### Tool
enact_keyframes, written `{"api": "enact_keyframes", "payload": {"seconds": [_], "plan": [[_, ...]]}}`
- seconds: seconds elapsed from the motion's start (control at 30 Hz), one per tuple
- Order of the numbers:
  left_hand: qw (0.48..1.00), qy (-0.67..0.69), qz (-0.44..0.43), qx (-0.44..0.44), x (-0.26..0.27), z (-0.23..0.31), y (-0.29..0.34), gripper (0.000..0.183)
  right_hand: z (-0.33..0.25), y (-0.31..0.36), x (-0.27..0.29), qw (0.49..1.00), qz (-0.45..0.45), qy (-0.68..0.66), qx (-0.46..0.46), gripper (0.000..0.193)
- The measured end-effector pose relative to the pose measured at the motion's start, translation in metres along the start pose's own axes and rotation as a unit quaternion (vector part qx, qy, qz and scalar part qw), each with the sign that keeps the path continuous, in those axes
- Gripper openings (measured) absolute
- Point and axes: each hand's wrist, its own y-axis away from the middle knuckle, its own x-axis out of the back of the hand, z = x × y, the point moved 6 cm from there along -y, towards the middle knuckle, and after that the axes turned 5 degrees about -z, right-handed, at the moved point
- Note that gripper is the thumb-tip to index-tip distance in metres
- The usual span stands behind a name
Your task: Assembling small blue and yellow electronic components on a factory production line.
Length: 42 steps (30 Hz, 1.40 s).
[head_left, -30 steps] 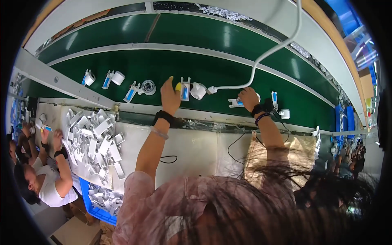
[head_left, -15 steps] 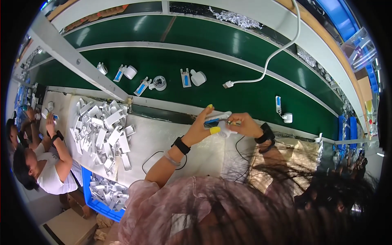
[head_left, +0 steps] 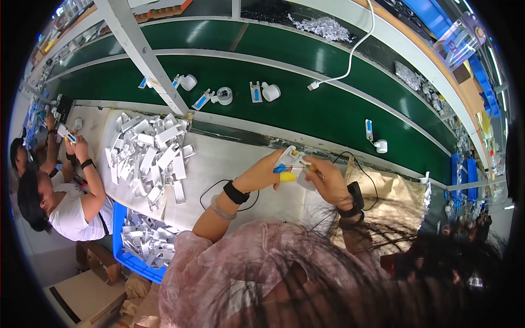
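Between my two hands is a white plastic housing [head_left: 296, 157] with a blue block in it and thin reddish wires running across. My left hand [head_left: 262, 176] is closed around its left side, yellow covers on the fingertips, the thumb lying along the near edge. At the right side my right hand [head_left: 330, 185] is closed, thumb and fingers pressed against the housing near the wires. A paler rounded part shows under the right fingers, partly hidden by them. The hands are above the pale work surface [head_left: 273, 210], just short of the green belt.
Several white units with blue blocks, one a round-headed unit [head_left: 270, 92], lie on the green belt [head_left: 306, 112]. A pile of white casings [head_left: 156, 150] is at left, above a blue crate [head_left: 121, 249] of more. A white cable [head_left: 350, 60] hangs ahead. A co-worker [head_left: 71, 210] sits at left.
The housing has been tilted so its inside with the wires shows. My right hand has turned and come lower, and the left fingers have closed in. The whole view has shifted slightly.
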Motion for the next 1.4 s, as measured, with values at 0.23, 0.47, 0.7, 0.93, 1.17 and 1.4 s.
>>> {"api": "enact_keyframes", "payload": {"seconds": [0.23,0.47,0.7,0.93,1.17,1.4], "plan": [[0.994,0.039,0.085,-0.063,-0.015,-0.005,0.008,0.026,-0.039,0.027,0.0,0.936,0.246,0.19,0.167,0.021],[0.993,0.006,0.09,-0.075,-0.034,0.01,0.017,0.025,-0.051,0.041,-0.009,0.944,0.27,0.122,0.142,0.022],[0.991,-0.053,0.086,-0.083,-0.044,0.016,0.026,0.033,-0.064,0.044,-0.009,0.926,0.285,0.168,0.181,0.018],[0.985,-0.119,0.092,-0.081,-0.05,0.02,0.027,0.036,-0.058,0.046,-0.011,0.921,0.286,0.188,0.186,0.022],[0.978,-0.159,0.104,-0.083,-0.053,0.028,0.029,0.041,-0.052,0.047,-0.014,0.918,0.294,0.2,0.178,0.024],[0.973,-0.174,0.102,-0.108,-0.054,0.029,0.026,0.041,-0.055,0.045,-0.011,0.919,0.299,0.185,0.18,0.024]]}}
